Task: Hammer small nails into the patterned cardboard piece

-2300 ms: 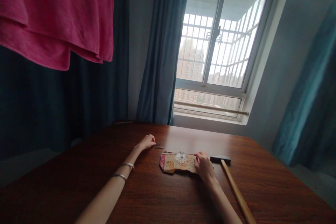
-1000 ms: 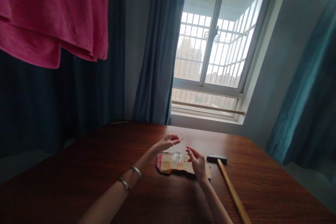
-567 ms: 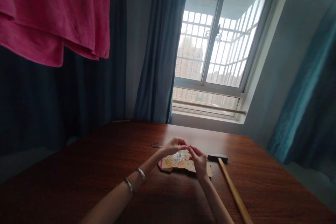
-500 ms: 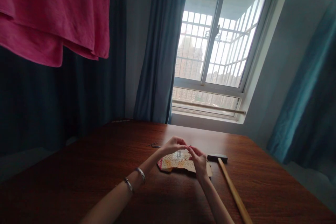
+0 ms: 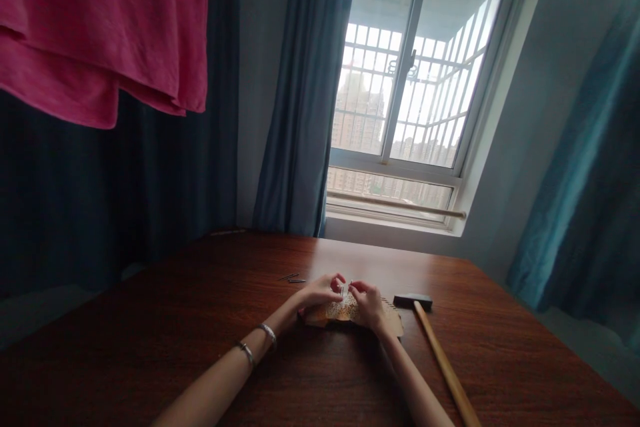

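1. The right hand [image 5: 369, 303] pinches a slim nail [image 5: 351, 283] over the patterned board [image 5: 345, 312] on the counter [image 5: 500, 340].
2. The left hand [image 5: 321, 291] curls by the upright nails [image 5: 343, 291]; whether it grips one, I cannot tell.
3. Positioning seems the step in hand; the next move likely calls for a steady, upright hold. The hammer [image 5: 441, 356] lies right of the board.

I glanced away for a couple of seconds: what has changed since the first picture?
The left hand has moved right, from the loose nails to the standing nails, bringing one nail over. The right hand has shifted left over the speckled board and now holds that nail in its fingers. The hammer and remaining loose nails stayed put.
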Available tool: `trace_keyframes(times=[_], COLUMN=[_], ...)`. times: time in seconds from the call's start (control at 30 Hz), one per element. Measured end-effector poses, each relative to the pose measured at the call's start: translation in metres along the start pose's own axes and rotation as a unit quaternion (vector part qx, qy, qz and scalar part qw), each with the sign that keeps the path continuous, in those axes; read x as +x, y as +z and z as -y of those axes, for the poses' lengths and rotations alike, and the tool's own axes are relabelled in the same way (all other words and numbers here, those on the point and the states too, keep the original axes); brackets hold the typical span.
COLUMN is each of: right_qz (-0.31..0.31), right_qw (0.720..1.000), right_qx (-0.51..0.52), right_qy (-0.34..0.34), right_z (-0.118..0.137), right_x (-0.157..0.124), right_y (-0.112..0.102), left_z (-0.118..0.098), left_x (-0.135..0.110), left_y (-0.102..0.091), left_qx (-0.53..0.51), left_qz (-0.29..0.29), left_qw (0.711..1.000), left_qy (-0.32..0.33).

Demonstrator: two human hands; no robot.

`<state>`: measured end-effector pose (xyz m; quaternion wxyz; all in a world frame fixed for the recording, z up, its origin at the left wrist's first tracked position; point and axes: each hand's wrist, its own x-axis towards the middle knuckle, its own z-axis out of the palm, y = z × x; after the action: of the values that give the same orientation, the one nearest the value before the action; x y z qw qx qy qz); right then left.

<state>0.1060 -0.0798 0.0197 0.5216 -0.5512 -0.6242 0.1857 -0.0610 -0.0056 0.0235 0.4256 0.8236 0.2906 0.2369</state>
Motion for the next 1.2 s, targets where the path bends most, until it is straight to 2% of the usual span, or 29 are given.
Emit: trace_keyframes(times=[0.2,0.6,0.73,0.97,1.2], right_qz=[0.012,0.016,0.025,0.024,0.038], right_qw=[1.000,1.000,0.999,0.987,0.985], right_qx=[-0.011,-0.013,-0.041,-0.153,-0.165], right_qy=[-0.011,-0.012,-0.011,-0.043,-0.034], right_z=[-0.002,-0.007,-0.008,-0.010,-0.013], right_x=[-0.002,-0.002,-0.004,-0.008,-0.008], right_y=[0.004,0.010,0.010,0.010,0.011], left_z=[-0.002,-0.005,-0.009,0.004,0.010], left_x=[0.001,-0.003,-0.004,0.005,0.007], left_y=[0.004,0.005,0.007,0.018,0.025], left_qx=[-0.035,-0.020,-0.001,0.027,0.078], left_qz=[-0.010,-0.033,-0.051,-0.112,-0.140], left_qw=[0.999,0.999,0.999,0.993,0.986], left_qy=[-0.008,0.003,0.014,0.032,0.039])
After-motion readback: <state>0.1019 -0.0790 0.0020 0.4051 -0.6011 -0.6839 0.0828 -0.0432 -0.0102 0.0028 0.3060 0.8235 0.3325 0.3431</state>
